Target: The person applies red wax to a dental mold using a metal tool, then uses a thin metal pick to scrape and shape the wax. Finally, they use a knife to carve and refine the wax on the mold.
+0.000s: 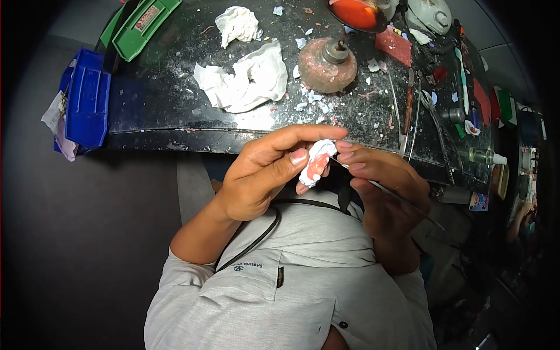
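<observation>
My left hand [256, 175] is closed round a small white plaster dental model [322, 147], thumb on its near side and forefinger over the top. Pink wax [317, 166] covers part of the model's face, with a small whitish tooth-like bit low on it. A thin metal dental carver [402, 201] is pinched in my right hand [388, 178]. Its tip meets or nearly meets the wax; actual contact is hard to tell. Both hands are above my lap, just off the bench's front edge.
On the dark, debris-strewn bench [157, 111] are crumpled white tissue [256, 79], a wax-spattered spirit burner [328, 67] and a pink wax sheet [392, 46]. A wooden-handled knife [409, 99] and other tools lie right. Blue [88, 99] and green [143, 26] bins stand left.
</observation>
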`<state>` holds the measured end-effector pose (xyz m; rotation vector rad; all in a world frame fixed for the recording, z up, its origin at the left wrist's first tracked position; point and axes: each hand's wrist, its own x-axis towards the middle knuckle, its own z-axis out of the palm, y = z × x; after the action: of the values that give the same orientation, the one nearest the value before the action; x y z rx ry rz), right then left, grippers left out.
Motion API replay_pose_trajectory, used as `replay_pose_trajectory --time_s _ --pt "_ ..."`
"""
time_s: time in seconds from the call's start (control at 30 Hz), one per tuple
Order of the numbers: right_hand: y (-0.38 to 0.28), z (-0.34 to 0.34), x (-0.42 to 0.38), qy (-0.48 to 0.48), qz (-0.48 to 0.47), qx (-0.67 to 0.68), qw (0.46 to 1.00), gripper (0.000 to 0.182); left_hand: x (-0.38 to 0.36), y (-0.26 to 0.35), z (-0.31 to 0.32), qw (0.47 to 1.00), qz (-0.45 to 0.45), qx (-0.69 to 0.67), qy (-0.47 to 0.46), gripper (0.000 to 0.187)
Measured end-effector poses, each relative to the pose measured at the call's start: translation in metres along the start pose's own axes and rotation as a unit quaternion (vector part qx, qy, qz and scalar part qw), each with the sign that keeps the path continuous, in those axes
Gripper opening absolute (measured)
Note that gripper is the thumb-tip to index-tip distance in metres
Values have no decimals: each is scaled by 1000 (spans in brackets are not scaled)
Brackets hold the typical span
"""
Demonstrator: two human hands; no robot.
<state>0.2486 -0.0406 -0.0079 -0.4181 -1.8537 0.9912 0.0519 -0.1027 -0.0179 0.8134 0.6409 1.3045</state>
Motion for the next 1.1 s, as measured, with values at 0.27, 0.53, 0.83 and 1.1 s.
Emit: replay_pose_trajectory --time_s 0.27,0.53,0.83,1.1 --pt "0 3 -3 14 -12 -26 999 15 0 -5 -1 999 9 -33 -13 45" --pt "2 8 -5 17 -41 -60 997 16 0 -11 2 998 24 -59 -12 44" --pt "6 3 -5 -19 -88 -108 990 19 0 -12 -8 994 -33 -99 -29 44" --pt "18 -6 -27 -81 89 -44 992 16 2 -13 -6 994 -18 -104 -26 41"
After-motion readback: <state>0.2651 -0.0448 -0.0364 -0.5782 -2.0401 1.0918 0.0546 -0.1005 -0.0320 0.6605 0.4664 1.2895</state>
